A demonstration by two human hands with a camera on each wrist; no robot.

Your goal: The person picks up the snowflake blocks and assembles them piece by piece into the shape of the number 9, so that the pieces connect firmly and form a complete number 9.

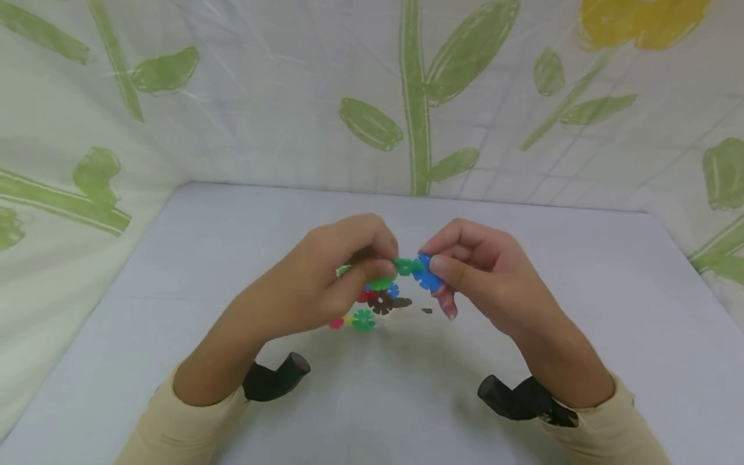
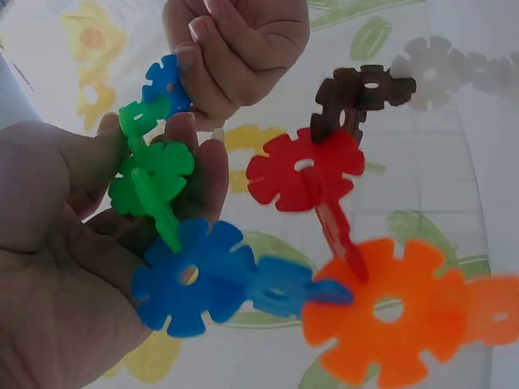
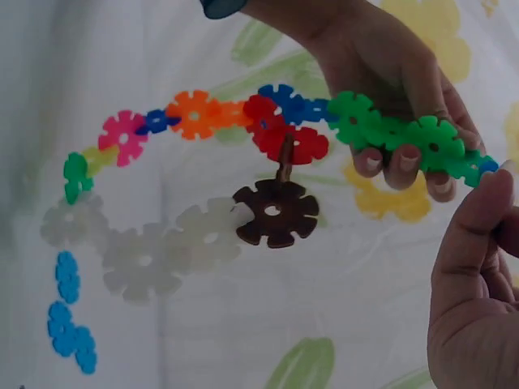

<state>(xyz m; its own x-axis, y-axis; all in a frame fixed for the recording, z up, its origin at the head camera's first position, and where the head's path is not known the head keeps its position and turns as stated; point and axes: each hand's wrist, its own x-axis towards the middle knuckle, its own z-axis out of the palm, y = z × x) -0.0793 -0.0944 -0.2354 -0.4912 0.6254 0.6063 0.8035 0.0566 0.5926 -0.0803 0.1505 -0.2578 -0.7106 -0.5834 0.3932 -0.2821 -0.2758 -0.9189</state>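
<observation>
Between thumb and fingers, my left hand (image 1: 325, 278) holds green snowflake-shaped plastic building discs (image 2: 174, 162), part of a long interlocked chain. My right hand (image 1: 494, 278) pinches a blue snowflake disc (image 1: 427, 278) at the chain's end. In the head view, that blue disc meets a small green disc (image 1: 405, 266) between the hands. The chain hangs below my left hand and branches: an orange disc (image 3: 182, 126), a red disc (image 2: 272, 178), a brown disc (image 3: 292, 231) and clear discs (image 3: 122, 271) show in the wrist views. My left fingers partly hide the chain in the head view.
A white table (image 1: 378, 400) lies beneath the hands. Behind it hangs a pale sheet (image 1: 279, 129) printed with green leaves and yellow flowers. Light-blue discs (image 3: 61, 324) appear low at the left of the right wrist view. Black curved mounts (image 1: 276, 378) sit at both wrists.
</observation>
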